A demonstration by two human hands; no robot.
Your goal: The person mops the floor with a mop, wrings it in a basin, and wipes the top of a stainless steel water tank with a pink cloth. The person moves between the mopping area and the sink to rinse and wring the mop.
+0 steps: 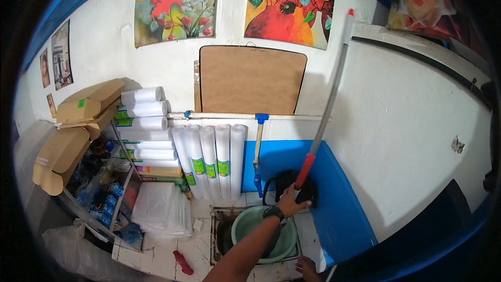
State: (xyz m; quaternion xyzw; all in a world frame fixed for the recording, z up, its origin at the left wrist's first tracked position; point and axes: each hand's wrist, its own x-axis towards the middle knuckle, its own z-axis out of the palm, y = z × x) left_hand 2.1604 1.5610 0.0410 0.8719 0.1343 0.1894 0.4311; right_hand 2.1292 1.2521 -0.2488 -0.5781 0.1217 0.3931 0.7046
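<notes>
My left hand (290, 203), with a dark watch on its wrist, reaches over the sink. It is around the lower end of a long pole (328, 105), with the thumb held out to the side. The pole is grey, with a red sleeve (304, 170) low down and a red tip at the top, and it slants up to the right. Below my forearm, a pale green plastic basin (287, 243) sits in the sink (216, 256). My right hand (307, 268) is by the counter's front edge, partly cut off by the frame; what it holds cannot be seen.
A black bag-like object (309, 190) stands in the corner behind my left hand. A pipe with a blue tap (257, 182) hangs over the sink. White plastic-wrapped rolls (215, 160), a plastic-wrapped stack (160, 207) and a red cloth (182, 263) are left, beside a shelf with cardboard boxes (64, 150).
</notes>
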